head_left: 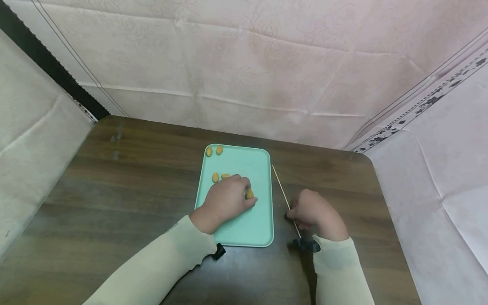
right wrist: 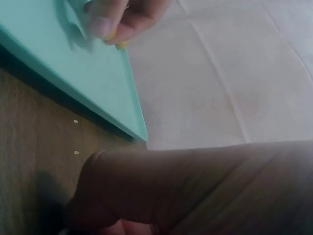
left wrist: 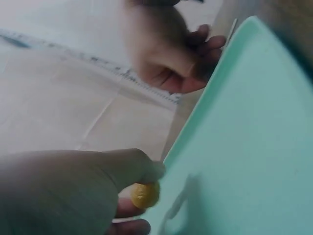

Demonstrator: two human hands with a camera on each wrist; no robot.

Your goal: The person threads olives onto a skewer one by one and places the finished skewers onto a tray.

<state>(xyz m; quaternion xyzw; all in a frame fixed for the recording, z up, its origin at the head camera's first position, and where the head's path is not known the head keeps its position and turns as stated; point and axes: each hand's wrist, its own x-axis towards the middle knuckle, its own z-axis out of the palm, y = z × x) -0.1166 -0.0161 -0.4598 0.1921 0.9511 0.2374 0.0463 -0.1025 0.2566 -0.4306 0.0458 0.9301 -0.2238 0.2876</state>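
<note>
My left hand (head_left: 228,194) reaches over a mint-green tray (head_left: 244,237) and pinches a small, oval, yellow-orange piece (head_left: 249,194) between thumb and fingers. In the left wrist view, the pinched piece (left wrist: 145,195) looks rounded with a slightly rough surface, and the thumb lies along its upper side. Right of the tray, my right hand (head_left: 314,213) grips a thin wooden skewer (head_left: 281,188) near its lower part; the skewer's far end points toward the back of the table. In the right wrist view, the curled right hand (right wrist: 142,191) hides the skewer.
Several similar yellow pieces lie on the tray: two near its back left corner, one piece (head_left: 209,151) by the edge, and others, such as this piece (head_left: 215,177), beside my left hand. The dark wooden table (head_left: 133,212) meets pale cloth (head_left: 248,63) at the back.
</note>
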